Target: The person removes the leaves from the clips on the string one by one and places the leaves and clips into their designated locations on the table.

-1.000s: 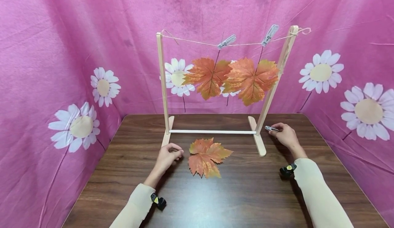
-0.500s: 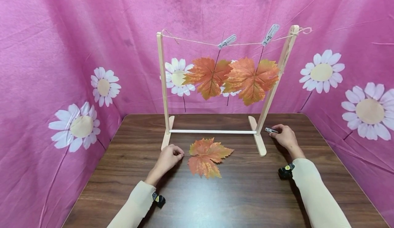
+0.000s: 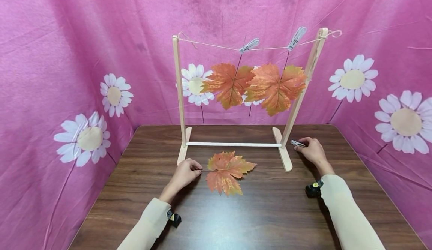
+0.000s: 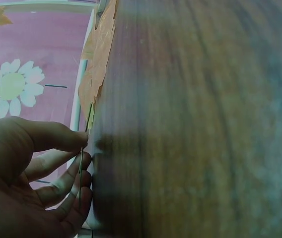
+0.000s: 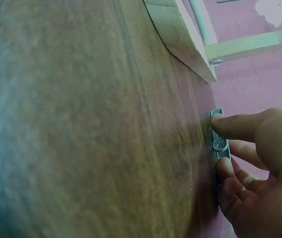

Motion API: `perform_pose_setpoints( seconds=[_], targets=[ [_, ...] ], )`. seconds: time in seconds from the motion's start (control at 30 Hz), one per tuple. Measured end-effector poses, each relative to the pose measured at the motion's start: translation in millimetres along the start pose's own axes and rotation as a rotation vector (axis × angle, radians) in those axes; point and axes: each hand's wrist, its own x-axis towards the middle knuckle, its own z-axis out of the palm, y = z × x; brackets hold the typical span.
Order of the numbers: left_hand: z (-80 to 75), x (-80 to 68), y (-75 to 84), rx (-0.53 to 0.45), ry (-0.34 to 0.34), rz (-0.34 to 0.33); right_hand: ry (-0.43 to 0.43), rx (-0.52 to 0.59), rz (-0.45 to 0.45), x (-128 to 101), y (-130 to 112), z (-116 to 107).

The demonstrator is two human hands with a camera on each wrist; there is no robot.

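An orange maple-like leaf [image 3: 227,172] lies on the table just in front of the wooden stand. My left hand [image 3: 183,174] pinches its thin stem [image 4: 81,168] between thumb and fingers, at the leaf's left side. To the right of the stand, my right hand [image 3: 313,150] holds a grey clothespin [image 3: 297,143] close over the table. In the right wrist view the clothespin's spring [image 5: 220,145] shows between thumb and fingers. Two similar leaves, a left leaf [image 3: 231,87] and a right leaf [image 3: 277,88], hang by their stems from the string.
A wooden stand [image 3: 179,92] with a white crossbar [image 3: 233,144] stands on the brown table [image 3: 270,212]. String [image 3: 212,45] spans its posts, carrying a left clothespin [image 3: 249,46] and a right clothespin [image 3: 297,38]. A pink flowered cloth [image 3: 152,55] surrounds the table.
My left fingers have closed on the leaf's stem, and the leaf has tilted slightly. My right hand has shifted a little downward with the clothespin.
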Motion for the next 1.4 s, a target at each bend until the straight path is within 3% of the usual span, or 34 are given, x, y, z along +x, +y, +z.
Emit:
perform_pose_setpoints(
  seconds=[0.33, 0.7, 1.0, 1.4],
  targets=[
    [-1.3, 1.3, 2.4, -0.008, 0.014, -0.011, 0.046, 0.036, -0.008, -2.1, -4.8, -4.6],
    [-21.0, 10.7, 20.2, -0.103, 0.095, -0.017, 0.131, 0.064, -0.039, -0.8, -24.5, -25.3],
    [-44.3, 18.8, 47.9, -0.19, 0.154, 0.025, 0.181, 0.116, -0.106, -6.1, -64.3, -49.9],
    [-69.1, 31.1, 76.7, -0.204, 0.179, 0.107, 0.282, 0.188, -0.229, -14.1, -118.4, -76.6]
  ],
)
